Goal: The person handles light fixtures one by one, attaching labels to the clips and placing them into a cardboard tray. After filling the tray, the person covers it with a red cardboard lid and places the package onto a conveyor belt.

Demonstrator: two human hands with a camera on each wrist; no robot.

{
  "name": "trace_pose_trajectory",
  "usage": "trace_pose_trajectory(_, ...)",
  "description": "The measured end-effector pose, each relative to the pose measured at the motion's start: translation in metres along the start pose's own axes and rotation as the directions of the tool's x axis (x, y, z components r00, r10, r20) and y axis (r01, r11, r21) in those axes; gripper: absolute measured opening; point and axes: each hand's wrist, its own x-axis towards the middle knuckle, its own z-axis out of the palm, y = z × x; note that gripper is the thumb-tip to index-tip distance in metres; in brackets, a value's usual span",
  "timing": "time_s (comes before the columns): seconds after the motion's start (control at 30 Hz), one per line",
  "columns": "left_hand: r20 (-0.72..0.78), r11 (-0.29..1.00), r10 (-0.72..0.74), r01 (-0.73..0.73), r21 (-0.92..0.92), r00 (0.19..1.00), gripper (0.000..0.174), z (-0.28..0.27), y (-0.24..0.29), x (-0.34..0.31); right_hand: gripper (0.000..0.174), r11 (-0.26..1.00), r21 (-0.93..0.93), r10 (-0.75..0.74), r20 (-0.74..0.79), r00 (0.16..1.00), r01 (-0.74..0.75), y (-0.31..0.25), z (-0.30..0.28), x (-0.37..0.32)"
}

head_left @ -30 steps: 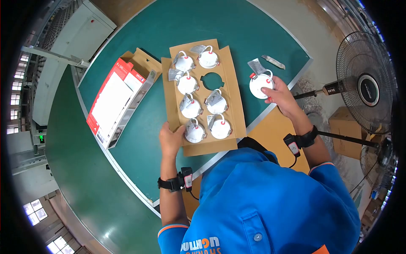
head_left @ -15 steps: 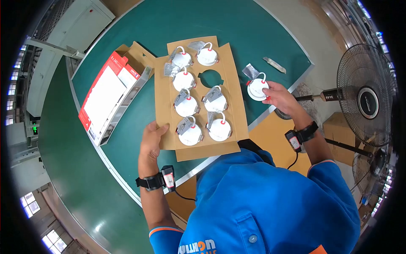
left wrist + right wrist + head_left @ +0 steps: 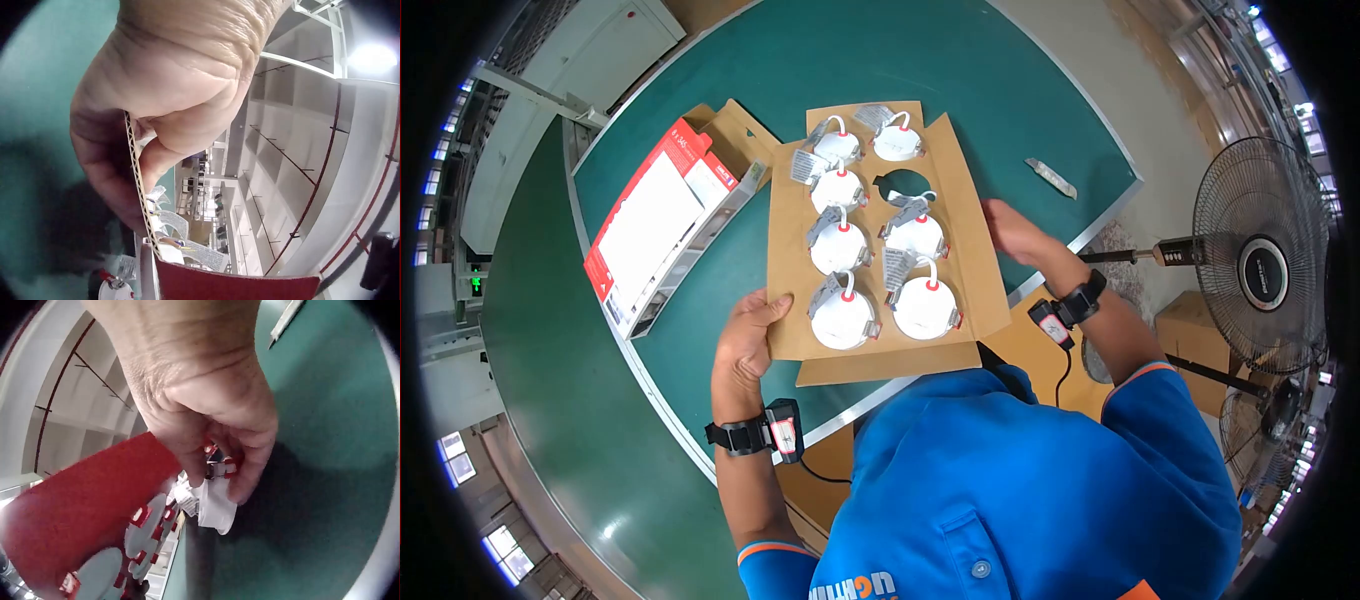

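My left hand (image 3: 743, 335) pinches the left edge of a cardboard insert (image 3: 788, 265), thumb on top and fingers beneath. The insert is lifted off the green table, its red underside (image 3: 231, 281) showing in the left wrist view. Several white downlights (image 3: 842, 322) with looped cables and grey tags sit in its holes; one round hole (image 3: 900, 184) on the right has no lamp. By the insert's right edge, my right hand (image 3: 1018, 235) grips a white downlight (image 3: 217, 506) by its red-tipped side clips, below the insert. The insert hides that lamp in the head view.
A red and white carton (image 3: 655, 215) with an open end flap lies left on the green table (image 3: 880, 60). A small slim packet (image 3: 1052, 178) lies to the right. Beyond the table's metal edge (image 3: 1105, 215) stands a black fan (image 3: 1262, 275).
My right hand has carried its downlight leftward from beside the insert to under its right edge. My left hand has shifted left and raised the insert, which now appears larger.
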Motion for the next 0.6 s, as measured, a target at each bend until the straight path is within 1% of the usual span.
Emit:
trace_pose_trajectory(0.07,0.011,1.0,0.016,-0.016,-0.019,1.0,0.037,0.0,-0.001,0.001,0.038,0.987,0.151,-0.062,0.02,0.998,0.058,0.002,0.008,0.011)
trace_pose_trajectory(0.17,0.004,0.999,0.033,-0.033,-0.004,0.999,0.037,0.002,-0.005,0.0,0.04,0.955,0.293,-0.028,-0.087,0.996,0.052,0.003,0.02,0.024)
trace_pose_trajectory(0.27,-0.019,0.999,0.029,-0.029,-0.017,0.999,0.034,0.001,-0.013,0.003,0.037,0.974,0.225,0.024,-0.14,0.99,0.008,0.001,0.025,0.022)
trace_pose_trajectory(0.3,-0.028,0.999,0.024,-0.025,-0.03,0.999,0.033,0.0,-0.016,0.005,0.037,0.989,-0.024,-0.148,-0.145,0.978,0.146,0.01,0.018,0.028)
trace_pose_trajectory(0.33,-0.031,0.999,0.028,-0.029,-0.037,0.999,0.033,-0.001,-0.018,0.006,0.036,0.924,-0.266,-0.312,-0.105,0.944,0.276,0.021,0.01,0.036)
trace_pose_trajectory(0.37,-0.032,0.998,0.034,-0.035,-0.044,0.999,0.033,-0.001,-0.02,0.007,0.035,0.81,-0.461,-0.433,-0.051,0.9,0.363,0.03,0.003,0.04)
trace_pose_trajectory(0.4,-0.034,0.998,0.041,-0.043,-0.05,0.999,0.033,-0.001,-0.021,0.008,0.033,0.649,-0.631,-0.545,0.003,0.838,0.425,0.027,0.003,0.039)
trace_pose_trajectory(0.47,-0.036,0.998,0.046,-0.048,-0.044,0.998,0.032,-0.001,-0.021,0.008,0.029,0.312,-0.848,-0.682,0.113,0.722,0.428,0.019,-0.001,0.028)
trace_pose_trajectory(0.53,-0.03,0.999,0.049,-0.05,-0.021,0.998,0.033,-0.003,-0.021,0.009,0.026,0.392,-0.886,-0.539,-0.004,0.843,0.246,0.0,-0.009,0.018)
trace_pose_trajectory(0.57,-0.025,0.999,0.049,-0.049,-0.003,0.999,0.034,-0.004,-0.021,0.009,0.024,0.42,-0.895,-0.457,-0.066,0.887,0.15,-0.01,-0.012,0.014)
trace_pose_trajectory(0.6,-0.02,0.999,0.048,-0.048,0.016,0.999,0.035,-0.005,-0.021,0.009,0.018,0.472,-0.84,-0.65,-0.125,0.749,0.269,-0.018,-0.008,0.008)
